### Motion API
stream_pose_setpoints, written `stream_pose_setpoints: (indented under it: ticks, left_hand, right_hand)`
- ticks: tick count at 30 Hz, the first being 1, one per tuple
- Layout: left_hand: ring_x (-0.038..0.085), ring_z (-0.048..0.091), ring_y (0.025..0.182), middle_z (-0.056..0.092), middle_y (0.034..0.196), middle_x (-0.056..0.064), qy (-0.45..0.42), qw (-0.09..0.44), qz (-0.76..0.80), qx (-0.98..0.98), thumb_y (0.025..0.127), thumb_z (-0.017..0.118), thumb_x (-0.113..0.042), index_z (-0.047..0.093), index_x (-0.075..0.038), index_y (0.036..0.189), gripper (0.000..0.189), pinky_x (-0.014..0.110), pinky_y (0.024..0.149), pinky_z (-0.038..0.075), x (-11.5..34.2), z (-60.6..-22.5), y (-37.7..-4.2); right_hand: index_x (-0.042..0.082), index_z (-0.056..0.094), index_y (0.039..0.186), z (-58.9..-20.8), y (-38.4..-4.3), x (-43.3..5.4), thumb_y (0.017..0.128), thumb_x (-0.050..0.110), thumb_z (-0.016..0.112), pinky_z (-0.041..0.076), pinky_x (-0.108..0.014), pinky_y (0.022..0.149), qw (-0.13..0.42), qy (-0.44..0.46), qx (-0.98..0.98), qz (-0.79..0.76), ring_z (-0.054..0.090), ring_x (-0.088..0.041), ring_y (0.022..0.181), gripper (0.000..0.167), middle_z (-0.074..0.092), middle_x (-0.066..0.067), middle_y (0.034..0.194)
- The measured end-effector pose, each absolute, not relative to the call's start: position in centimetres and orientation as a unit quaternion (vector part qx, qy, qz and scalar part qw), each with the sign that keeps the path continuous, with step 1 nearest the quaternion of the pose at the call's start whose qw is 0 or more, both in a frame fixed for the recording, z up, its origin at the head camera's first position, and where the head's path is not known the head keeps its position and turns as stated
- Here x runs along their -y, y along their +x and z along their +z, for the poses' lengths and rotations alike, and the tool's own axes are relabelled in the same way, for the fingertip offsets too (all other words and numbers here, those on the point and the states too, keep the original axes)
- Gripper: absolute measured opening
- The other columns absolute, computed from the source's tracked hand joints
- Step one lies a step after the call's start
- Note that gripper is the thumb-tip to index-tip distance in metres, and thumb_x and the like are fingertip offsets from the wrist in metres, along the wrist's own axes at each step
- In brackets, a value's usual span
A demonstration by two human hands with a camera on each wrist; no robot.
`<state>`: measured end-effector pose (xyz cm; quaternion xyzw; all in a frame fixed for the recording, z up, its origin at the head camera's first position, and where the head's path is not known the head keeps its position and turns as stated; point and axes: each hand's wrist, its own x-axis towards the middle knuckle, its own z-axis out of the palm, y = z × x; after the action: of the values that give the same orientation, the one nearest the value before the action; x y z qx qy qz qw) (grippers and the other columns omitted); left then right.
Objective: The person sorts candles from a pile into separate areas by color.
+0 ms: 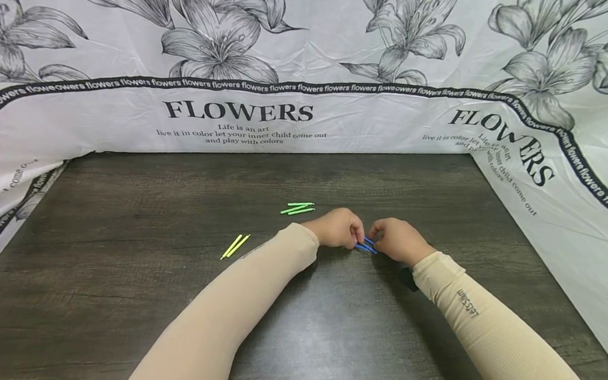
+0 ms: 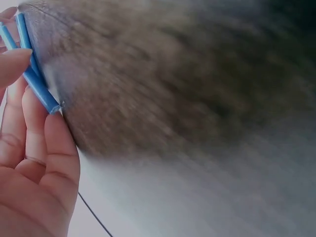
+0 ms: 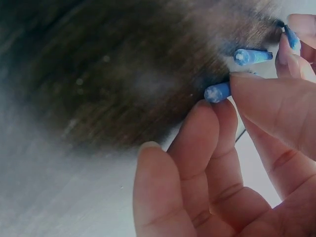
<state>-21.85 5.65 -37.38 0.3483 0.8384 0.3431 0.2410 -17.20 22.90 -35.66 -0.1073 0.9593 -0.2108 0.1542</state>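
Note:
Slim blue candle-like sticks (image 1: 366, 247) lie close together between the two hands on the dark tabletop. My left hand (image 1: 340, 228) pinches a blue stick (image 2: 43, 93) under its thumb in the left wrist view, with another blue stick (image 2: 22, 29) right beside it. From the other side, my right hand (image 1: 399, 242) holds the end of a blue stick (image 3: 217, 92) between thumb and fingers in the right wrist view. A second blue stick (image 3: 253, 57) shows just above that one, and a third blue tip (image 3: 292, 37) sits at the left hand's fingertips.
Several thin green sticks (image 1: 298, 208) lie beyond the left hand. Two yellow sticks (image 1: 236, 246) lie farther left. The dark wood-grain table (image 1: 129, 259) meets a white flower-printed cloth (image 1: 342, 127) at the back and sides.

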Motion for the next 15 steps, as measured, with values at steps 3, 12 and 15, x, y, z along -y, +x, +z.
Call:
stream_pose_setpoints:
  ticks: [3, 12, 15]
  left_hand:
    - [0.01, 0.054, 0.066, 0.067, 0.077, 0.005, 0.351, 0.244, 0.34, -0.838, 0.078, 0.064, 0.013, 0.072, 0.0, 0.088, 0.019, 0.019, 0.059, 0.045, -5.76, -37.41, -21.95]
    - [0.011, 0.054, 0.067, 0.066, 0.077, 0.004, 0.357, 0.244, 0.325, -0.841, 0.079, 0.063, 0.013, 0.071, -0.001, 0.088, 0.019, 0.02, 0.06, 0.045, -5.98, -37.34, -22.03]
    - [0.011, 0.053, 0.067, 0.065, 0.077, 0.004, 0.356, 0.244, 0.322, -0.843, 0.079, 0.063, 0.013, 0.072, -0.001, 0.088, 0.019, 0.02, 0.06, 0.044, -6.04, -37.27, -21.97]
  right_hand:
    - [0.001, 0.067, 0.101, -35.62, -17.22, -22.91, 0.086, -0.002, 0.057, 0.039, -0.028, 0.055, 0.154, -0.108, -0.96, -0.21, 0.051, -0.016, 0.061, 0.019, 0.067, -0.007, 0.08]
    - [0.001, 0.067, 0.102, -35.52, -17.27, -22.96, 0.086, -0.002, 0.057, 0.038, -0.028, 0.055, 0.157, -0.108, -0.959, -0.208, 0.05, -0.016, 0.061, 0.019, 0.066, -0.008, 0.08]
    - [0.001, 0.067, 0.102, -35.56, -17.26, -23.0, 0.086, -0.002, 0.057, 0.038, -0.028, 0.055, 0.16, -0.107, -0.959, -0.208, 0.05, -0.016, 0.06, 0.02, 0.066, -0.007, 0.08]
